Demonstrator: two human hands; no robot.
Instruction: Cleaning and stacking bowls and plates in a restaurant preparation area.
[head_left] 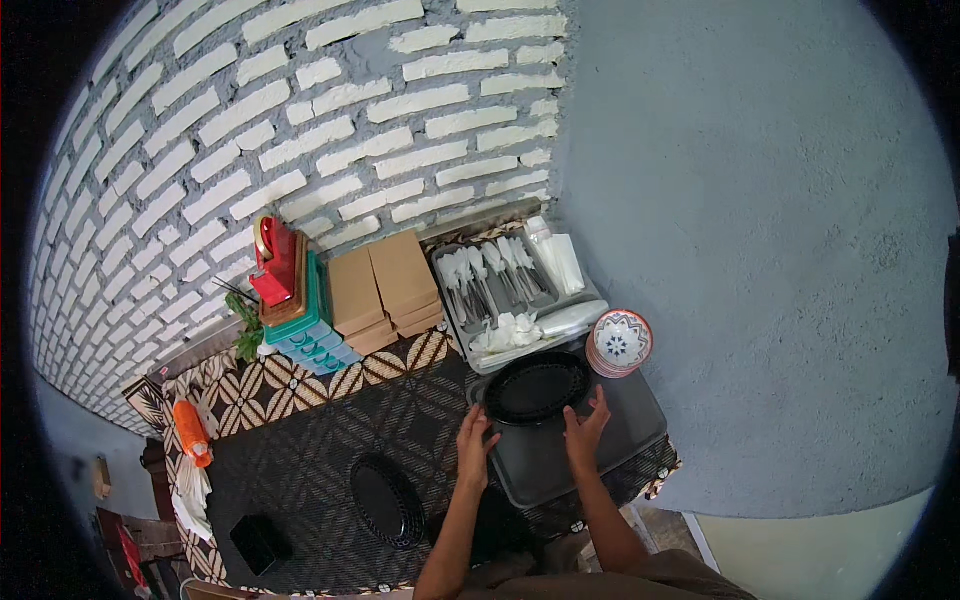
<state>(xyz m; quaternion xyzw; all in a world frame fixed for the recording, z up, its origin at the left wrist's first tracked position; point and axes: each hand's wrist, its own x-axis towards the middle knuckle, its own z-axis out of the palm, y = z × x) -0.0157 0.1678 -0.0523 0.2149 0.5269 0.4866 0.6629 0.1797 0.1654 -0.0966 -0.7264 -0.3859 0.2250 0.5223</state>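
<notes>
A black oval basket (538, 388) with an openwork rim rests on a dark grey tray (540, 465) at the table's right end. My left hand (475, 445) is by the basket's near left edge, thumb and fingers apart. At its near right edge is my right hand (587, 430), fingers spread, with fingertips close to the rim; I cannot tell whether they touch it. Neither hand has anything in its grasp. Just right of the basket stands a stack of patterned bowls (620, 343) with orange-red rims. A second black oval basket (386, 502) lies on the table to the left.
Behind the basket sits a grey cutlery tray (448, 292) with paper-wrapped utensils (492, 270). Cardboard boxes (385, 280), a turquoise drawer unit (315, 320) and a red tape dispenser (272, 265) line the brick wall. Farther left are an orange bottle (191, 433) and a black box (258, 545).
</notes>
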